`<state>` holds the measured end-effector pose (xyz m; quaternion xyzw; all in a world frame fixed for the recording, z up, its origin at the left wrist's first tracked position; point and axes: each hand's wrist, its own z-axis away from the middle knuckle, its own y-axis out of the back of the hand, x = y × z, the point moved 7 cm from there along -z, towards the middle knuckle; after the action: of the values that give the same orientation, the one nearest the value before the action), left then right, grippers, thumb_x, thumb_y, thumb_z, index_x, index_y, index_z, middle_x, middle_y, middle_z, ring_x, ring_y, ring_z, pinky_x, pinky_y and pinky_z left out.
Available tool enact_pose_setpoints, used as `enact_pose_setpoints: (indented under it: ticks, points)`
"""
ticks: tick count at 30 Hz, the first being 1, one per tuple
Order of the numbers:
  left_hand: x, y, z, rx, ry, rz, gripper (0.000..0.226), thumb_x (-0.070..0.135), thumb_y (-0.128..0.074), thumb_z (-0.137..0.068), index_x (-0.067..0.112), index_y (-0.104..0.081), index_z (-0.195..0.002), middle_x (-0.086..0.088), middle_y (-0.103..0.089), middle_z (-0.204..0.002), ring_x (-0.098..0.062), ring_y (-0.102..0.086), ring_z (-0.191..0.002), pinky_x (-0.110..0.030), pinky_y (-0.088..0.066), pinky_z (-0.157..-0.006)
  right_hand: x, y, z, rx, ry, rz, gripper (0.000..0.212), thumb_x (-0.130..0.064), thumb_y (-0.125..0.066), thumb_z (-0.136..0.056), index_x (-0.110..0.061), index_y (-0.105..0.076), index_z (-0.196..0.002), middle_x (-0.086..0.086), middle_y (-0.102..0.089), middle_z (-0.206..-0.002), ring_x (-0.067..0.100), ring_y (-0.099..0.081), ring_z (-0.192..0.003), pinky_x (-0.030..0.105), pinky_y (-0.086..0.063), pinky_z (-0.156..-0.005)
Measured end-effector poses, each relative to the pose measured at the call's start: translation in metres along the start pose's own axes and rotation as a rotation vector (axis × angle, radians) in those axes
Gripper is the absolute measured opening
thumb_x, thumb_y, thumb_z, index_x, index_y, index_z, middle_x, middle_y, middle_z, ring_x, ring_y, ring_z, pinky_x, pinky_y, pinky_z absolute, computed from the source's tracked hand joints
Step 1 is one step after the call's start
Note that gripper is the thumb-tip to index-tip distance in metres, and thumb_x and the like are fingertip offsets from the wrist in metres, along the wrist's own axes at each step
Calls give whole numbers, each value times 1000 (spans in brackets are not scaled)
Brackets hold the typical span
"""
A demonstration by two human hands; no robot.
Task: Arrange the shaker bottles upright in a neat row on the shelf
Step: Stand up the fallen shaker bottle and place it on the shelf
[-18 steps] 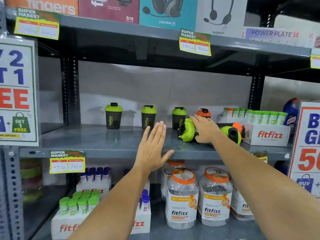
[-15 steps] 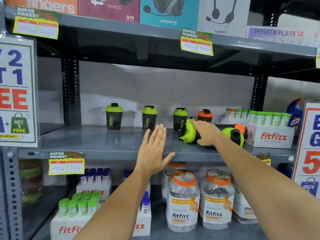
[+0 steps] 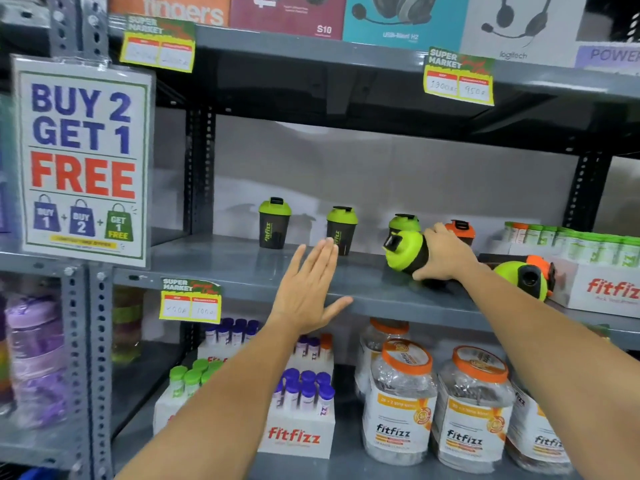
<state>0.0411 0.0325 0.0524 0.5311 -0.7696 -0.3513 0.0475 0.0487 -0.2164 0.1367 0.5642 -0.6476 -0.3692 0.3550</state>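
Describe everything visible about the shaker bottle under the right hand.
The shaker bottle has a lime-green, plastic-looking lid with a black flip cap and a dark body. It lies on its side on the grey shelf, lid toward the left. The right hand grips its body from above, hiding most of it. Upright shakers stand just behind.

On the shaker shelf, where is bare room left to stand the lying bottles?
Bare shelf lies left of the leftmost upright shaker, and in the gaps between upright shakers. The front strip near the open left hand is also free. Crowded at right: the right hand holds a lying bottle beside another lying bottle and the box.
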Motion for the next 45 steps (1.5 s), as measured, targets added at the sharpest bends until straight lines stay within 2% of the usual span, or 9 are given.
enact_pose_setpoints:
  ticks: [12,17,21,24,30,35,39,42,45]
  points:
    - [-160,17,69,-45,87,-51,94,72,-13,-89,0,-22,-149,-15,-24,-156,-25,-17,-146,-53,-14,-117,-205,8,-39,162,-203,-708,88,-51,-89,-50,-2,-57,-115,14,-64,-117,31,-60,-112,37,-49,-84]
    - [-165,2,73,-45,31,5,93,72,-15,-89,1,-25,-149,-14,-25,-156,-24,-18,-146,-50,-12,-116,-252,-20,-42,103,-230,-793,56,-50,-89,-53,-13,-63,-85,6,-68,-94,24,-65,-92,31,-48,-72]
    - [-168,-4,70,1,-1,49,90,69,-18,-91,0,-30,-147,-15,-30,-154,-24,-22,-145,-48,-13,-116,-263,-39,-45,146,-267,-908,75,-53,-88,-51,-14,-65,-112,3,-70,-108,22,-65,-105,38,-54,-90]
    - [-171,-8,70,25,-16,86,87,67,-20,-92,-1,-36,-144,-16,-36,-151,-25,-28,-143,-48,-17,-115,-267,-48,-47,84,-276,-942,74,-52,-87,-57,-12,-63,-112,2,-67,-106,20,-63,-103,36,-53,-86]
    - [-178,-15,77,26,24,58,86,64,-15,-94,-3,-47,-137,-18,-50,-141,-28,-41,-136,-50,-19,-114,-265,1,-54,347,-237,-791,97,-81,-60,-63,-14,-43,-131,9,-51,-131,30,-53,-120,44,-47,-95]
    - [-177,-15,78,46,29,33,86,63,-13,-95,-4,-51,-133,-19,-55,-136,-28,-45,-133,-48,-21,-113,-285,16,-84,36,-67,-401,84,-73,-58,-74,-17,-48,-135,16,-57,-133,35,-57,-114,38,-50,-85]
    - [-176,-15,77,59,29,17,86,62,-13,-95,-4,-54,-130,-19,-58,-131,-29,-49,-130,-47,-24,-112,-286,16,-93,-77,-37,-563,49,-47,-67,-77,-26,-62,-121,9,-55,-133,25,-51,-103,27,-43,-69]
    - [-176,-16,78,69,32,10,85,62,-13,-96,-3,-56,-129,-19,-59,-130,-29,-50,-129,-46,-24,-112,-285,18,-94,-10,-2,-589,51,-57,-69,-74,-29,-63,-116,6,-53,-133,26,-49,-118,33,-44,-84]
    - [-177,-16,78,75,43,9,86,62,-11,-96,-3,-57,-128,-19,-60,-129,-29,-51,-128,-46,-24,-111,-293,28,-89,142,91,-273,65,-75,-60,-70,-30,-62,-117,8,-58,-120,28,-56,-110,41,-50,-87]
